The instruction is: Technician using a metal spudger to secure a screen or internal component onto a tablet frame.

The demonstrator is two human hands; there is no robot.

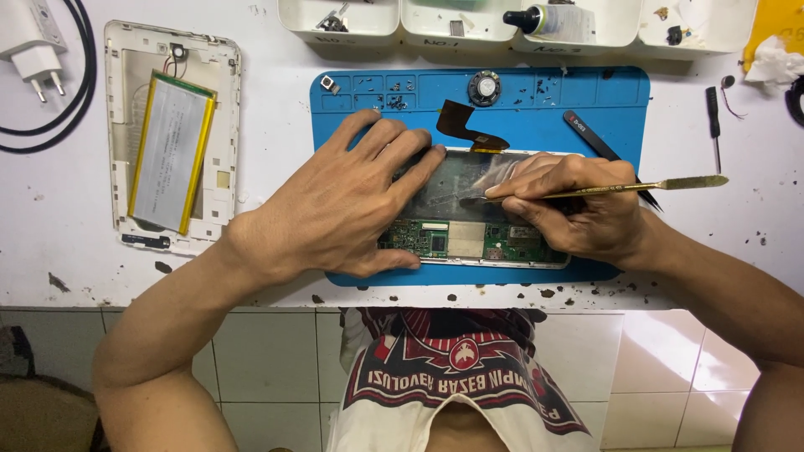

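Note:
An opened tablet frame (pixel 469 238) with a green circuit board and a shiny metal shield lies on a blue work mat (pixel 544 109). My left hand (pixel 352 201) presses flat on the left part of the tablet, fingers spread. My right hand (pixel 578 209) grips a thin brass-coloured metal pry tool (pixel 662 185) like a pen, with its tip on the shield near the tablet's middle. A brown flex ribbon (pixel 461 124) sticks out over the tablet's top edge.
A white back cover with a silver-yellow battery (pixel 172 151) lies at the left, near a white charger (pixel 33 46) and a black cable. White trays (pixel 519 25) line the back edge. A black spudger (pixel 590 134), a small speaker (pixel 484 87) and a screwdriver (pixel 713 117) lie nearby.

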